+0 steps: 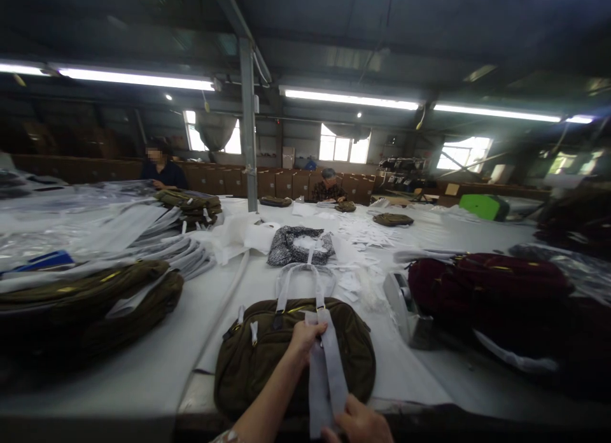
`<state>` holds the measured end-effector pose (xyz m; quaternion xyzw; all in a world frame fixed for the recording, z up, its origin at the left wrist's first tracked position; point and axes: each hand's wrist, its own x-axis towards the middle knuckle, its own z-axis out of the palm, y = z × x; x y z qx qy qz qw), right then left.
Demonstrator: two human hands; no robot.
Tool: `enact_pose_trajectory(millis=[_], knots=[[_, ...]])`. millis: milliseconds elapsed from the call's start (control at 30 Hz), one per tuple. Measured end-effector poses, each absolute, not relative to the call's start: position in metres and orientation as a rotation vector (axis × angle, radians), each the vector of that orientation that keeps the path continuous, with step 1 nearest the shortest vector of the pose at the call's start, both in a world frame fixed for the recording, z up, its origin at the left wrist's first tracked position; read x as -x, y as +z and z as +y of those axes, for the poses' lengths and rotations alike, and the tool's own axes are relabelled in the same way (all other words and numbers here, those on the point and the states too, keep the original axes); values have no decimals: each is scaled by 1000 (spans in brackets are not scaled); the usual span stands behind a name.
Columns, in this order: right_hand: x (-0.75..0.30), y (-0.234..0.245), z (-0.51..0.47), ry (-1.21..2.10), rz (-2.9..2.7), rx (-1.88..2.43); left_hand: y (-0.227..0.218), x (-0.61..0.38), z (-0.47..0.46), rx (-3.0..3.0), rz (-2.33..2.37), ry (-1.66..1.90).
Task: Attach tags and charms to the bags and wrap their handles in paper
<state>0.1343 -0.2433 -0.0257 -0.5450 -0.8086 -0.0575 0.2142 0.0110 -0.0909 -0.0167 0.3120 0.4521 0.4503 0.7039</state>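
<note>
While handles [319, 285] on the bag [251, 370] look wrapped, left hand [306, 340] and right hand [363, 422], lower centre, pinch a seemingly unsecured strip [336, 360].

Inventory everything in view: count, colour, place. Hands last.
Front bag: 1, olive, centre foreground
Pale strip: 1 or 2, whitish, over front bag
Other bags: several, olive, left and rear
Maroon bags: several, maroon, right
Speckled bundle: 1, black-and-white, behind bag
Metal box: 1, grey, right
Scraps: many, white, centre
Pale sheets: many, whitish, left
Blue object: 1, blue, left
Green object: 1, green, rear right
Table: count unclear, white, foreground
Post: 1, grey, centre-left
Cartons: many, brown, rear
Windows: several, white, rear
Lights: several, white, overhead
People: 2, dark clothing, rear
Left hand: 1, bare, strip's top
Right hand: 1, bare, strip's bottom
</note>
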Motion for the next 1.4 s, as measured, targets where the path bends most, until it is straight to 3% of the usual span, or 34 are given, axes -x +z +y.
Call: enact_pose_trajectory(millis=[100, 233, 400, 533, 600, 800, 967, 1200, 1400], knots=[[-140, 13, -243, 180, -1875, 1681, -14, -7, -91, -687, 1008, 990], [-127, 39, -226, 86, -1723, 1760, -13, -12, -93, -666, 1018, 1001], [-104, 2, -213, -99, -1880, 1899, -10, -14, -96, -669, 1021, 996], [-108, -17, -226, -188, -2057, 1744, -4, 0, -97, -708, 982, 967], [-114, -9, -233, -48, -2078, 1633, -2, 10, -96, -723, 954, 951], [-130, 34, -183, 827, -1501, 1601, -1, 27, -99, -724, 840, 867], [-123, 31, -118, 1219, -1316, 1677, 3, 29, -101, -748, 778, 865], [-118, 32, -97, 1513, -1291, 1741, 3, 33, -97, -756, 785, 854], [-111, 28, -93, 1446, -1340, 1738, 9, 37, -103, -724, 814, 846]])
